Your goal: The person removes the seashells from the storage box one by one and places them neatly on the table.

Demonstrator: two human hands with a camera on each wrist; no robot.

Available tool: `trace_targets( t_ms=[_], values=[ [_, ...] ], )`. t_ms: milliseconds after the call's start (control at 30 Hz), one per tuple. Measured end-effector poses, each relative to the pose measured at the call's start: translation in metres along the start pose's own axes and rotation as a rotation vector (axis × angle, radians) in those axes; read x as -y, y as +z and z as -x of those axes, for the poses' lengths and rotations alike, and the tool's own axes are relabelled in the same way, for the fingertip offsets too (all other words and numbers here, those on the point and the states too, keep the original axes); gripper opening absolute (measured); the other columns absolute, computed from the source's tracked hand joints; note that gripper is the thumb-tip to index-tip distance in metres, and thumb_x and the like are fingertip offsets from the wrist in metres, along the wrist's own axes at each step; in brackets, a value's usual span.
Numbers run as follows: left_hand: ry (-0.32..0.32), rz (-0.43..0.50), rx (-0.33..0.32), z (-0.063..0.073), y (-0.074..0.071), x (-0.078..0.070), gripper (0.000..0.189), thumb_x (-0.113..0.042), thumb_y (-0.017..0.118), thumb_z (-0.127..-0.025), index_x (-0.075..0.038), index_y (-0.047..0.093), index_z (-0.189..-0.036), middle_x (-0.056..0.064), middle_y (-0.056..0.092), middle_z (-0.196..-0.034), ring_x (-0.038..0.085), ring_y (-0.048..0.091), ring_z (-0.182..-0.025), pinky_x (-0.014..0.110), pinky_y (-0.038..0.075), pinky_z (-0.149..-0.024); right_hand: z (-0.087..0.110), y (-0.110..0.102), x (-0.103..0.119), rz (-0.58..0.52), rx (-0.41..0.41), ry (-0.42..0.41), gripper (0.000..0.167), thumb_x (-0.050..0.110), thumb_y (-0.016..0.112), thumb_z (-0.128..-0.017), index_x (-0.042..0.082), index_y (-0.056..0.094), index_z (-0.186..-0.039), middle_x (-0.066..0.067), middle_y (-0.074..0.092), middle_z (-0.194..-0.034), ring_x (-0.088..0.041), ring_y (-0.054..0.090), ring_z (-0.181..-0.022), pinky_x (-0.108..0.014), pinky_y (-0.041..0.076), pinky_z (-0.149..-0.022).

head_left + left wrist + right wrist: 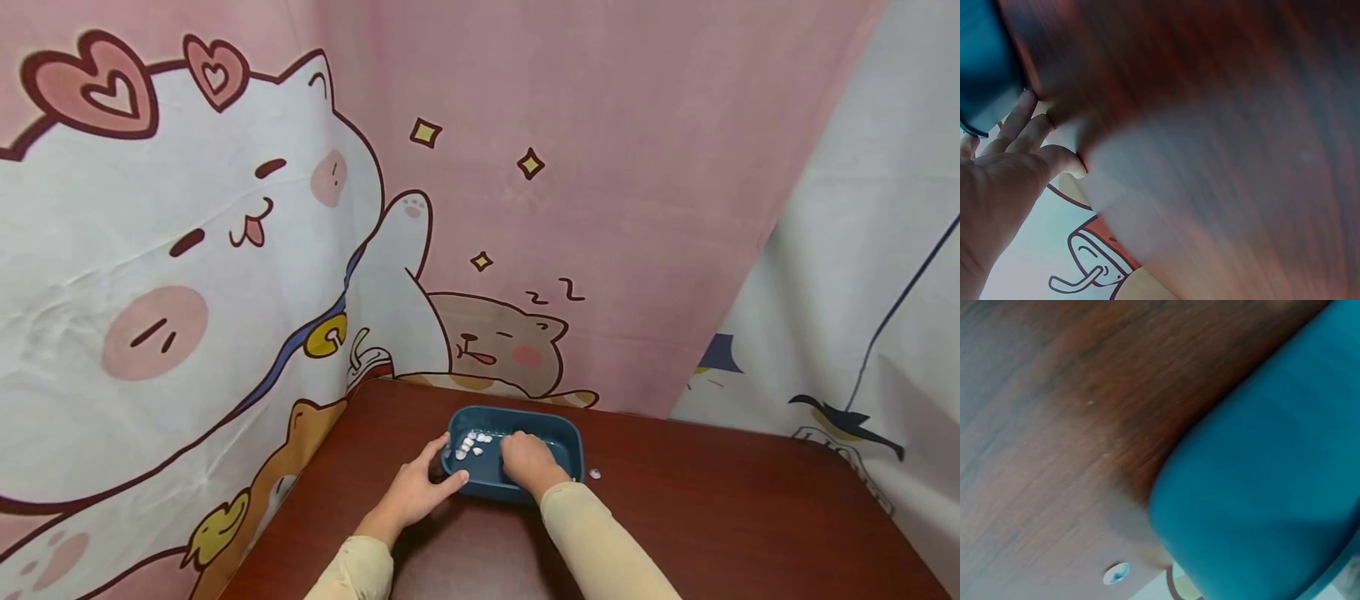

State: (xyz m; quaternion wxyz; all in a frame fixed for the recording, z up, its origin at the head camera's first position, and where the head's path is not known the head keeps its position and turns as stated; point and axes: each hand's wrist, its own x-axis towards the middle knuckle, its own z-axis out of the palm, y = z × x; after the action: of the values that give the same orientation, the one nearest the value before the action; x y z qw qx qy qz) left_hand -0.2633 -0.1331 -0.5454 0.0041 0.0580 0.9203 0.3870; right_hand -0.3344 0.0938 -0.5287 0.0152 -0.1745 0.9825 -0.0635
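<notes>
A dark blue plastic tub [480, 492] stands on the table, with several small whitish pieces [468, 444] lying in its left part. My left hand [420, 483] is at the tub's left end, thumb and fingers spread about its near corner. In the left wrist view, the fingers of that hand [1010, 156] extend beside the tub's outer wall. My right hand [528, 462] reaches down into the right half of the tub with curled fingers. Its fingertips are hidden, and I cannot tell whether they hold anything. The right wrist view shows only the tub's outer wall [1260, 462].
One small whitish piece [595, 473] lies on the table right of the tub; in the right wrist view this oval piece [1116, 573] has a bluish mark. The reddish-brown wooden table [712, 500] ends at a curtain [637, 208] with cartoon animals.
</notes>
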Motion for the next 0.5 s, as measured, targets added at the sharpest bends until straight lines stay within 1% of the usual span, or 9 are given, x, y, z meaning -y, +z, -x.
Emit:
trace_targets(
  t_ms=[67,167,200,300,367,433,500],
  values=[
    [0.001,0.006,0.001,0.0,0.0,-0.001,0.086,-0.07,0.068,-0.094,-0.029,0.04,-0.165,0.021,0.058,-0.156,0.048,0.062,-0.132,0.073,0.05,-0.102,0.0,0.002,-0.003,-0.019,-0.006,0.01,0.018,0.008,0.061,-0.105,0.006,0.079,-0.107,-0.013,0.075,-0.104,-0.029,0.072,-0.094,-0.048,0.061,-0.096],
    [-0.004,0.003,0.014,0.0,0.001,-0.001,0.085,-0.068,0.067,-0.096,-0.029,0.039,-0.165,0.021,0.056,-0.158,0.047,0.061,-0.134,0.072,0.05,-0.104,-0.001,0.004,-0.009,-0.098,-0.026,0.029,0.025,0.001,0.055,-0.106,0.009,0.08,-0.106,-0.012,0.075,-0.105,-0.025,0.07,-0.094,-0.047,0.061,-0.094],
    [-0.021,0.023,0.015,0.001,-0.001,-0.005,0.085,-0.066,0.071,-0.094,-0.028,0.04,-0.165,0.02,0.056,-0.158,0.047,0.061,-0.136,0.073,0.048,-0.106,-0.001,0.004,-0.011,-0.14,-0.035,0.042,0.024,0.0,0.057,-0.105,0.009,0.079,-0.106,-0.011,0.075,-0.103,-0.024,0.069,-0.091,-0.046,0.061,-0.091],
    [-0.021,0.019,0.012,0.001,-0.002,-0.004,0.085,-0.063,0.073,-0.094,-0.028,0.04,-0.165,0.019,0.058,-0.158,0.042,0.063,-0.135,0.069,0.049,-0.108,-0.002,0.003,-0.017,-0.23,-0.081,0.07,0.018,-0.001,0.064,-0.1,0.008,0.079,-0.096,-0.008,0.075,-0.093,-0.021,0.065,-0.081,-0.043,0.059,-0.08],
    [-0.017,0.02,0.009,0.001,-0.003,-0.004,0.085,-0.062,0.073,-0.094,-0.027,0.041,-0.165,0.018,0.06,-0.155,0.039,0.065,-0.134,0.068,0.05,-0.108,-0.002,0.002,-0.02,-0.268,-0.107,0.101,0.013,0.001,0.072,-0.096,0.01,0.078,-0.09,-0.005,0.075,-0.087,-0.02,0.063,-0.075,-0.042,0.058,-0.076],
    [-0.019,0.024,0.01,0.001,-0.004,-0.004,0.086,-0.062,0.073,-0.094,-0.027,0.04,-0.165,0.018,0.061,-0.155,0.037,0.065,-0.133,0.067,0.051,-0.108,0.0,0.001,-0.022,-0.291,-0.12,0.122,0.011,0.004,0.079,-0.093,0.012,0.08,-0.085,-0.003,0.075,-0.085,-0.02,0.063,-0.074,-0.043,0.059,-0.077],
    [-0.015,0.024,0.013,0.001,-0.004,-0.004,0.087,-0.064,0.073,-0.094,-0.027,0.04,-0.165,0.018,0.061,-0.154,0.038,0.065,-0.133,0.067,0.051,-0.107,0.002,-0.001,-0.024,-0.323,-0.124,0.134,0.005,0.008,0.083,-0.091,0.012,0.083,-0.088,-0.002,0.078,-0.089,-0.02,0.067,-0.079,-0.046,0.062,-0.083]
  ],
)
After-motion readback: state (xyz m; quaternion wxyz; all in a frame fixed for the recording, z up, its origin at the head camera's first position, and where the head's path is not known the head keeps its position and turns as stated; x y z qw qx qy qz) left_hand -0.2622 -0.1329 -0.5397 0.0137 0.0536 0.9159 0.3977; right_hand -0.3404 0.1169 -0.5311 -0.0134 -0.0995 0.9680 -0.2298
